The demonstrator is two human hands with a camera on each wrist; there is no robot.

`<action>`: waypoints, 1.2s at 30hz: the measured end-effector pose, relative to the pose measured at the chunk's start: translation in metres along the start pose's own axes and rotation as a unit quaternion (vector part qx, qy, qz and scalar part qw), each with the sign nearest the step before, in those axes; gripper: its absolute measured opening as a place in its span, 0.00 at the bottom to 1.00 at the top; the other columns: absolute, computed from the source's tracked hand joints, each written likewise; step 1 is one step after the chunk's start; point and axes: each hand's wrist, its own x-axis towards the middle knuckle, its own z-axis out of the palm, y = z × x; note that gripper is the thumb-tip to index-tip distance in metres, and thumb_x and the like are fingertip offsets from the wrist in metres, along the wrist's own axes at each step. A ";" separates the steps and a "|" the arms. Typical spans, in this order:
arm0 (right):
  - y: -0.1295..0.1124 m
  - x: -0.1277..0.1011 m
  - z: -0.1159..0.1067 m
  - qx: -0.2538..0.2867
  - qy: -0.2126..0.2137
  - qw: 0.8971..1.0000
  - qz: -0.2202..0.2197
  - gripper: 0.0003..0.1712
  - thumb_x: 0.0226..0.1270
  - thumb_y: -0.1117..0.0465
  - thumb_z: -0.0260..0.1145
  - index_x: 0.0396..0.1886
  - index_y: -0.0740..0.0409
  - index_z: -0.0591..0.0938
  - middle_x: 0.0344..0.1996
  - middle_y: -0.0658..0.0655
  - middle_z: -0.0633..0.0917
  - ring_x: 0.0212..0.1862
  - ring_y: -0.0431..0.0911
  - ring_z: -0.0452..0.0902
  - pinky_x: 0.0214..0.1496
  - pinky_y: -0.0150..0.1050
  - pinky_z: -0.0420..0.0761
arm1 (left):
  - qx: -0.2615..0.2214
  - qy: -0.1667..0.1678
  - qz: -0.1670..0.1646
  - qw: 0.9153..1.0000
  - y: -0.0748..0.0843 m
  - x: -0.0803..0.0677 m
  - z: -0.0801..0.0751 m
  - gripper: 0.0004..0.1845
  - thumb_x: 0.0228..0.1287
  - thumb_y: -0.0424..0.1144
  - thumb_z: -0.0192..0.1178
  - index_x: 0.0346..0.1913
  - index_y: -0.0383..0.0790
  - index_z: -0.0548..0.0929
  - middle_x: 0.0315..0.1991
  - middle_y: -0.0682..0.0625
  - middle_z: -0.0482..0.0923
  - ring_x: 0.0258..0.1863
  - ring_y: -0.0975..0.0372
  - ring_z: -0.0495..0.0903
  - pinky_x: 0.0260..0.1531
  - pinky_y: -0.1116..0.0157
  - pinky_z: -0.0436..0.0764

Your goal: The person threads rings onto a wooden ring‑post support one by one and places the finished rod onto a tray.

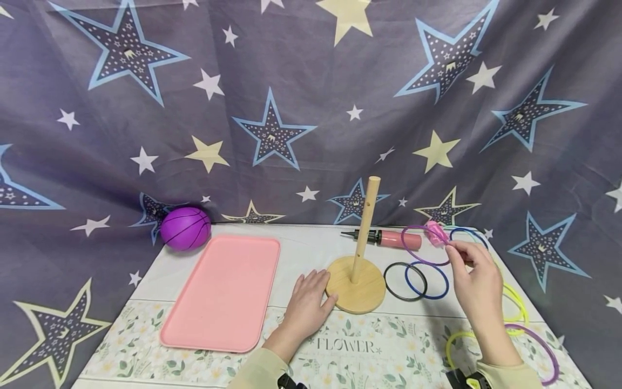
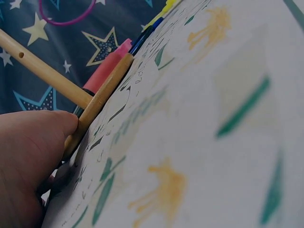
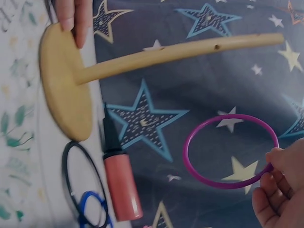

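A wooden stand with a round base and an upright peg stands on the table. My left hand rests at the left edge of the base, fingers mostly straight, thumb at the rim; in the left wrist view the thumb touches the base's edge. Raised off the table, a purple ring is pinched between thumb and fingers of my right hand, to the right of the peg. No ring is around the peg. A black ring and a blue ring overlap on the table beside the base.
Left of the stand lies a pink tray, with a purple ball behind it. A pink hand pump and a crumpled pink item lie at the back. Yellow rings and another purple ring lie at the right.
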 end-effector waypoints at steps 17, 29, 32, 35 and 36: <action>-0.045 0.019 -0.025 0.064 -0.004 0.998 -0.004 0.09 0.81 0.63 0.72 0.53 0.58 0.93 0.42 0.40 0.83 0.39 0.35 0.75 0.40 0.21 0.72 | 0.003 0.001 -0.003 1.000 0.001 0.000 -0.001 0.34 0.84 0.52 0.61 0.81 0.35 0.73 0.81 0.39 0.71 0.83 0.43 0.64 0.85 0.39 0.53; -0.071 0.032 -0.026 0.140 -0.043 0.989 0.025 0.12 0.83 0.62 0.70 0.59 0.59 0.91 0.43 0.42 0.85 0.41 0.40 0.79 0.44 0.20 0.79 | 0.000 0.002 -0.004 1.000 0.002 -0.001 -0.001 0.34 0.84 0.51 0.62 0.81 0.34 0.73 0.80 0.38 0.71 0.83 0.42 0.64 0.85 0.39 0.53; -0.080 0.034 -0.024 0.166 -0.048 0.985 0.023 0.12 0.83 0.63 0.70 0.59 0.61 0.90 0.43 0.45 0.85 0.42 0.42 0.81 0.45 0.20 0.81 | -0.002 0.002 -0.004 1.000 0.002 -0.001 0.000 0.34 0.84 0.50 0.62 0.81 0.34 0.73 0.81 0.38 0.71 0.83 0.42 0.64 0.85 0.39 0.53; -0.089 0.036 -0.019 0.197 -0.051 0.979 0.024 0.12 0.83 0.62 0.70 0.58 0.62 0.90 0.43 0.50 0.86 0.41 0.43 0.82 0.43 0.21 0.82 | -0.001 0.001 -0.004 1.000 0.001 -0.001 0.000 0.34 0.84 0.51 0.61 0.81 0.34 0.73 0.81 0.39 0.71 0.83 0.43 0.64 0.85 0.39 0.53; -0.091 0.037 -0.018 0.208 -0.051 0.977 0.024 0.12 0.83 0.62 0.70 0.58 0.63 0.89 0.43 0.52 0.87 0.41 0.43 0.83 0.42 0.22 0.83 | -0.001 0.002 -0.003 1.000 0.001 -0.002 0.000 0.34 0.84 0.51 0.61 0.81 0.34 0.73 0.81 0.39 0.71 0.83 0.43 0.64 0.85 0.39 0.53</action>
